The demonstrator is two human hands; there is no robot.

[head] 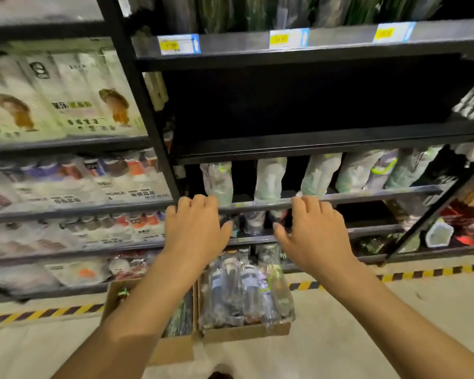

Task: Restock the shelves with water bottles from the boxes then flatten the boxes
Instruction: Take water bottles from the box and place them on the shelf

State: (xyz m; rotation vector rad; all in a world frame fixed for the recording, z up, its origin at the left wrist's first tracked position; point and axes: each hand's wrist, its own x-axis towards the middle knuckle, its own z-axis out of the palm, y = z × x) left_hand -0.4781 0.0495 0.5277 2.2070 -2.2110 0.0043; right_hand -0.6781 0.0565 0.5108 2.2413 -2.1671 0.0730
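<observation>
Clear water bottles (246,291) are sitting packed close together in an open cardboard box (246,333) on the floor, below and between the left hand (196,228) and right hand (312,231). A second box (175,348) is sitting under the left forearm. Pale-wrapped shelf bottles (268,176) are lining the black shelf (367,193) just beyond the fingertips.

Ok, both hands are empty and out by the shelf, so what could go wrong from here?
1. The left hand and right hand hang close to the bottles on the shelf; a careless reach could knock one over.
2. The wrapped bottles in the right box might slip or tear free if lifted by the film.
3. That box and the left box sit on the floor before the person, a likely trip hazard.
</observation>
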